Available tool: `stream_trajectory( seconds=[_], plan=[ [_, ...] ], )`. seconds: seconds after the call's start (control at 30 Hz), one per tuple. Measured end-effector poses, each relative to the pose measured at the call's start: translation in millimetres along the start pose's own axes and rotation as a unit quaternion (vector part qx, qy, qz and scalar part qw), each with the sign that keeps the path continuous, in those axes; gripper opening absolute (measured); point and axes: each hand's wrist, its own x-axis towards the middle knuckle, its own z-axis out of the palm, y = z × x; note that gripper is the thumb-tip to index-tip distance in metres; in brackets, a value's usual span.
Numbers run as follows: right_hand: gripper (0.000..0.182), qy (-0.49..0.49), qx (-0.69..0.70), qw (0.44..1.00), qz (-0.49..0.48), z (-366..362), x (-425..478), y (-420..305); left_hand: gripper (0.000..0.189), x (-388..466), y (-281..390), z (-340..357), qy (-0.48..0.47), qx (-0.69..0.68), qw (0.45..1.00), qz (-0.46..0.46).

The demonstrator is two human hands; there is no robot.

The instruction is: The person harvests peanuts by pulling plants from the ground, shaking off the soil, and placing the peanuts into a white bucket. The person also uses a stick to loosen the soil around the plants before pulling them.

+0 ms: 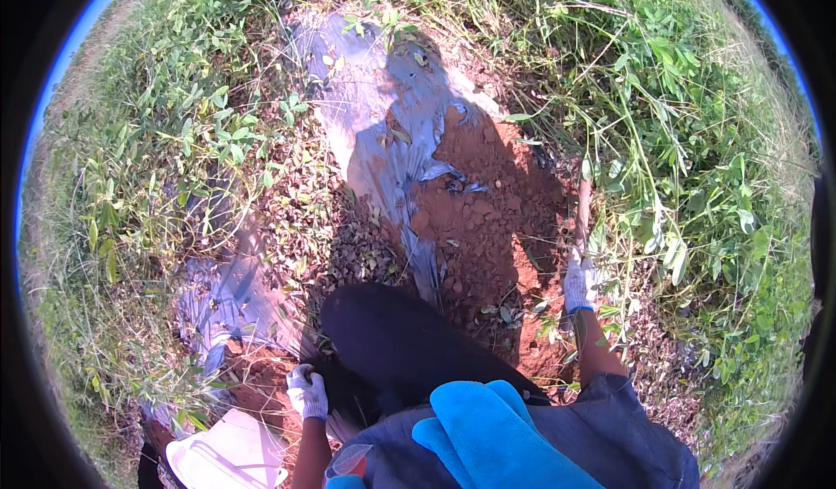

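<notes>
My left hand [307, 392], in a white knit glove, is curled closed beside my dark trouser leg [405, 339]; nothing shows in its fingers. Below and left of it is a white bucket-like thing [225, 451], cut off by the lower rim. At the right, my gloved right hand [578, 285] grips a wooden handle [583, 208] that points away from me into the plants. Leaves hide the handle's far end. Loose red soil [486, 218] lies left of this handle, with torn plastic film [379, 113] along its left side.
Green leafy plants [659, 90] and long grass crowd both sides. Dry fallen leaves [297, 211] cover the ground left of the film. Another torn film piece [225, 299] lies at the left. Bright blue cloth [490, 433] hangs before my chest. My shadow falls across the soil.
</notes>
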Motion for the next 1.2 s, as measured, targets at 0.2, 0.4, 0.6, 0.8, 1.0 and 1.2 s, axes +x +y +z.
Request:
stream_trajectory(
  seconds=[0.2,0.4,0.6,0.8,1.0,1.2],
  plan=[
    [0.027,0.056,0.239,0.969,0.038,-59.7,118.5,-120.8,0.016,-1.9,-13.5,0.7,0.021,-0.003,1.000,0.022],
    [0.028,0.286,-0.175,0.928,-0.164,25.1,272.0,-217.5,0.015,7.6,8.2,10.9,-0.003,0.033,0.999,0.035],
    [0.045,-0.332,0.250,0.907,0.064,-12.5,121.4,-271.4,0.013,-13.4,-2.7,-11.9,0.039,0.041,0.998,0.013],
    [0.030,-0.185,0.310,0.931,0.050,-34.4,-16.9,-134.6,0.014,-7.6,3.9,0.4,0.030,0.045,0.998,0.022],
    [0.031,-0.048,0.792,0.565,0.227,-54.1,58.1,-161.6,0.014,-5.3,13.1,-6.7,0.012,0.030,0.999,0.011],
    [0.044,-0.208,0.729,0.597,0.262,-0.9,141.5,-239.1,0.014,-0.7,7.9,2.2,0.004,0.039,0.999,0.030]
  ],
)
